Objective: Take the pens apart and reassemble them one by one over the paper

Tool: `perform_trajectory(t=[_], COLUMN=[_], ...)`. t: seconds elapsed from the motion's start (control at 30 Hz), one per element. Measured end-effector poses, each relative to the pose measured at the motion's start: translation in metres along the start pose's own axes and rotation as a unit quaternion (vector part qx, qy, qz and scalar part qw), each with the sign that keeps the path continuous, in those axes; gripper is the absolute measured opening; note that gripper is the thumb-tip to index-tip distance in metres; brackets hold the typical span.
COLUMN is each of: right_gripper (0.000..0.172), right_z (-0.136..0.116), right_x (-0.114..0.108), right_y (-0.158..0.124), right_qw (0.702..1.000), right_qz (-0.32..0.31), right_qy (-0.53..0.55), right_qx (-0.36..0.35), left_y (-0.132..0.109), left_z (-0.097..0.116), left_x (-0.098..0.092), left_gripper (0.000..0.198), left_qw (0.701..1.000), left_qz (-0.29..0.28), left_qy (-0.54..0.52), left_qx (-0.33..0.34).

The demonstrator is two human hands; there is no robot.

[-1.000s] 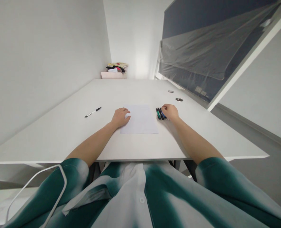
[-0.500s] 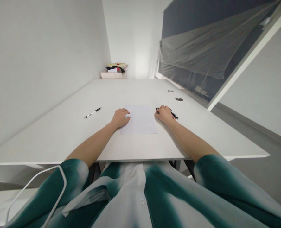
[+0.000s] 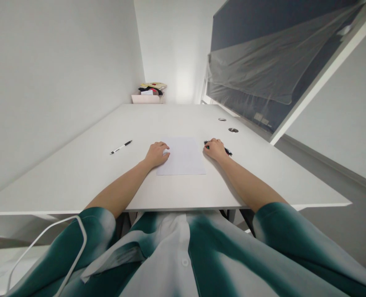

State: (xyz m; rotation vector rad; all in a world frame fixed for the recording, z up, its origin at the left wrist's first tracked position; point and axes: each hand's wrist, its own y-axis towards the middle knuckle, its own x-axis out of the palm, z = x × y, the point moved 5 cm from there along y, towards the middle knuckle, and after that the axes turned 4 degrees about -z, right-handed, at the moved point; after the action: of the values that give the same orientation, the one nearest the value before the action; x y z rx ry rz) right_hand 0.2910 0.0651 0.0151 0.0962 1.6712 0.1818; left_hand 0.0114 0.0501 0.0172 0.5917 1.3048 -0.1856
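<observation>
A white sheet of paper [image 3: 183,159] lies on the white table [image 3: 170,194] between my hands. My left hand [image 3: 157,154] rests at the paper's left edge, fingers curled around a small white object [image 3: 165,152] that is mostly hidden. To the right of the sheet, my right hand [image 3: 214,149] is closed over dark, pen-like items [image 3: 228,152], whose ends stick out on both sides of it; a bit of green shows by the thumb. A white pen with black ends [image 3: 121,147] lies on the table, left of my left hand.
A pale box [image 3: 146,98] with cloth and other items stands at the table's far left end. Two round metal-rimmed fittings [image 3: 233,130] are set in the table at right. A dark panel under plastic film [image 3: 253,62] leans beyond the right edge. A white wall borders the left.
My right hand has shifted very slightly to the right over the dark items. My left hand, the paper and the white pen look the same.
</observation>
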Motion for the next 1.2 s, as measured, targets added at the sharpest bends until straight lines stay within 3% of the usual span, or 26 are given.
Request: perform_trajectory(t=[0.9,1.03,1.2], right_gripper=[0.037,0.036,0.039], right_z=[-0.002,-0.009,-0.038], right_x=[-0.004,-0.007,0.002], right_y=[-0.003,-0.004,-0.011], right_qw=[1.000,0.999,0.985], right_qz=[0.011,0.026,0.023], right_qy=[-0.002,0.017,0.086], right_qx=[0.002,-0.034,-0.146], left_y=[-0.002,-0.002,-0.001], left_z=[0.001,0.001,-0.004], left_x=[0.002,0.002,0.009], left_gripper=[0.032,0.033,0.041], left_qw=[1.000,1.000,0.999], left_qz=[-0.005,-0.013,-0.044], left_qy=[0.009,0.009,-0.008], left_qx=[0.005,-0.004,-0.014])
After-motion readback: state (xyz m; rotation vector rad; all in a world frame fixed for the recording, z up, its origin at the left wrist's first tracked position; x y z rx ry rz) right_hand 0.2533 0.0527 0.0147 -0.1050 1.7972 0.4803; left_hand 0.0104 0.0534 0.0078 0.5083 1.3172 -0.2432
